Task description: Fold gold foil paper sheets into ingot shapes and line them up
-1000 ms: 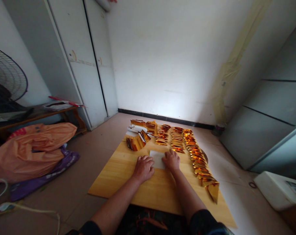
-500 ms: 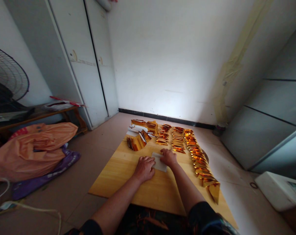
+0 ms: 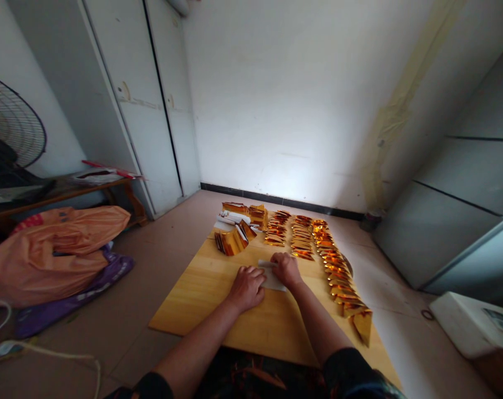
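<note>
A small pale grey-white sheet of paper [image 3: 275, 282] lies on the wooden board [image 3: 193, 293] between my two hands. My left hand [image 3: 248, 285] holds the sheet's left side, its fingers bent and close together. Over the right side of the sheet, my right hand [image 3: 286, 268] is closed with curled fingers, pinching the paper near its far edge. Its fingertips are partly hidden. Beyond my left hand is a curved stack of gold foil sheets [image 3: 232, 242]. Folded gold foil pieces stand in overlapping rows, the longest row [image 3: 334, 266] running down the board's right side.
More gold foil sheets [image 3: 257, 215] and a white wrapper [image 3: 234, 217] lie at the board's far left corner. An orange bag [image 3: 60, 255] and a purple bag [image 3: 76, 310] rest on the floor at left, near a fan [image 3: 14, 122]. A white box [image 3: 471, 321] stands at right.
My right hand's fingers have curled in more over the sheet. The sheet's far edge now looks narrower, like a strip turned over. My left hand has stayed nearly in place.
</note>
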`<state>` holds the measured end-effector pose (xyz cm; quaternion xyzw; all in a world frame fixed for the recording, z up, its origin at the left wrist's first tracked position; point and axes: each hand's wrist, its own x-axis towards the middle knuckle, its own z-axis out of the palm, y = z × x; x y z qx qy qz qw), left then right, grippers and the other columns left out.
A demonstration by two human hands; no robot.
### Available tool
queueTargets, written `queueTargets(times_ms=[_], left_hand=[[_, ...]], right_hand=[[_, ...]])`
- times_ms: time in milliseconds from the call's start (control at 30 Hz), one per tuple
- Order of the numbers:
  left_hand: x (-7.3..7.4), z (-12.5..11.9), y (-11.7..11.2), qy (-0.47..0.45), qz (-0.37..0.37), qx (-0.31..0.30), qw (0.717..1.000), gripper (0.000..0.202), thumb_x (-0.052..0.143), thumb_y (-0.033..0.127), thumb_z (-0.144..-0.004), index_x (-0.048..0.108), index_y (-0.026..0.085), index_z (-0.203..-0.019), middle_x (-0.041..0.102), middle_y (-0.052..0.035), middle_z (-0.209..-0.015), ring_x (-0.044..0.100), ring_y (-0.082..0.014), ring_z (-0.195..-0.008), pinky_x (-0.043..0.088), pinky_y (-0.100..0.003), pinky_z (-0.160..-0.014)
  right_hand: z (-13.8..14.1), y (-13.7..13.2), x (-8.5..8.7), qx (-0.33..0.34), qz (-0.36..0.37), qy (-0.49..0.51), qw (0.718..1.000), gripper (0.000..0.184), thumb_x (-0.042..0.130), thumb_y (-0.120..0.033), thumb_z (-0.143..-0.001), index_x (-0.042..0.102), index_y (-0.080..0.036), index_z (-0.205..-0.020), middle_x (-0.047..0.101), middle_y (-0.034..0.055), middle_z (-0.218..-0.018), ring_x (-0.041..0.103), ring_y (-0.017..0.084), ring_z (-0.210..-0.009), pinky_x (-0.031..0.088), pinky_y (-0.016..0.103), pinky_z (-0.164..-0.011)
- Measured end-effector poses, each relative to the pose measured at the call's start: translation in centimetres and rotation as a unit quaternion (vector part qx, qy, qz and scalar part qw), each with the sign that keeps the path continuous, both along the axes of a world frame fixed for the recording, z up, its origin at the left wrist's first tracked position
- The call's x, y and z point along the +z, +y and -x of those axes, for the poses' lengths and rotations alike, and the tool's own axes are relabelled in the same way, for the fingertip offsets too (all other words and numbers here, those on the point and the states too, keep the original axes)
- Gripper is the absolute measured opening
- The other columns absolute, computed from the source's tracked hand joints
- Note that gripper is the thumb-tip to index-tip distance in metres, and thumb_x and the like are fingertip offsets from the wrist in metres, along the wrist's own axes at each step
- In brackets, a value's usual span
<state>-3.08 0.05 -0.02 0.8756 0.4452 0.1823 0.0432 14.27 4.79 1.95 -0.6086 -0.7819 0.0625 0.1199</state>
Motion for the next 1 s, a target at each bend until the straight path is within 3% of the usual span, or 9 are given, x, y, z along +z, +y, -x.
queueTargets(times_ms=[200, 367, 500, 700, 867, 1000], left_hand=[[0.2, -0.3, -0.3, -0.015, -0.006, 0.003, 1.000, 0.027, 0.054, 0.021, -0.078, 0.061, 0.024, -0.104, 0.062, -0.0042, -0.109, 0.050, -0.0233, -0.105, 0.036, -0.039, -0.088], [0.3, -0.3, -0.5, -0.024, -0.011, 0.019, 0.999, 0.026, 0.055, 0.019, -0.077, 0.062, 0.023, -0.102, 0.059, -0.0061, -0.110, 0.048, -0.0239, -0.104, 0.038, -0.040, -0.091], [0.3, -0.3, -0.7, -0.022, -0.030, 0.027, 0.999, 0.024, 0.054, 0.019, -0.077, 0.063, 0.022, -0.099, 0.056, -0.0076, -0.112, 0.047, -0.0249, -0.106, 0.039, -0.041, -0.092], [0.1, -0.4, -0.8, -0.027, -0.054, -0.028, 0.998, 0.040, 0.048, 0.012, -0.079, 0.056, 0.023, -0.117, 0.053, -0.0072, -0.129, 0.044, -0.0237, -0.119, 0.032, -0.042, -0.104], [-0.1, -0.5, -0.6, -0.013, -0.015, -0.010, 1.000, 0.039, 0.049, 0.013, -0.079, 0.057, 0.020, -0.116, 0.061, -0.0075, -0.117, 0.052, -0.0221, -0.108, 0.036, -0.039, -0.100], [0.0, -0.6, -0.6, -0.003, -0.004, 0.001, 1.000, 0.031, 0.050, 0.015, -0.079, 0.060, 0.021, -0.108, 0.062, -0.0071, -0.110, 0.054, -0.0224, -0.104, 0.037, -0.038, -0.096]], right_hand=[[0.4, -3.0, -0.1, 0.051, -0.028, -0.040, 0.997, 0.022, 0.049, -0.033, -0.089, 0.067, -0.027, -0.099, 0.062, 0.0050, -0.101, 0.049, 0.020, -0.098, 0.029, 0.031, -0.082], [0.7, -4.5, -0.7, 0.044, -0.045, -0.057, 0.996, 0.028, 0.041, -0.038, -0.095, 0.062, -0.030, -0.112, 0.060, 0.0059, -0.110, 0.047, 0.020, -0.102, 0.029, 0.034, -0.085], [0.7, -4.7, -1.1, 0.047, -0.055, -0.063, 0.995, 0.028, 0.040, -0.037, -0.095, 0.061, -0.029, -0.112, 0.058, 0.0060, -0.112, 0.047, 0.021, -0.102, 0.029, 0.035, -0.085], [0.5, -4.6, -1.3, 0.051, -0.063, -0.060, 0.995, 0.030, 0.043, -0.037, -0.093, 0.057, -0.029, -0.118, 0.057, 0.0060, -0.116, 0.046, 0.022, -0.102, 0.029, 0.036, -0.085], [0.8, -4.7, -1.4, 0.047, -0.063, -0.047, 0.996, 0.028, 0.042, -0.035, -0.093, 0.061, -0.028, -0.114, 0.059, 0.0066, -0.115, 0.048, 0.021, -0.103, 0.029, 0.036, -0.088], [-0.5, -4.7, -1.9, 0.053, -0.082, 0.006, 0.995, 0.029, 0.045, -0.023, -0.089, 0.063, -0.025, -0.112, 0.062, 0.0062, -0.111, 0.051, 0.020, -0.101, 0.030, 0.036, -0.093]])
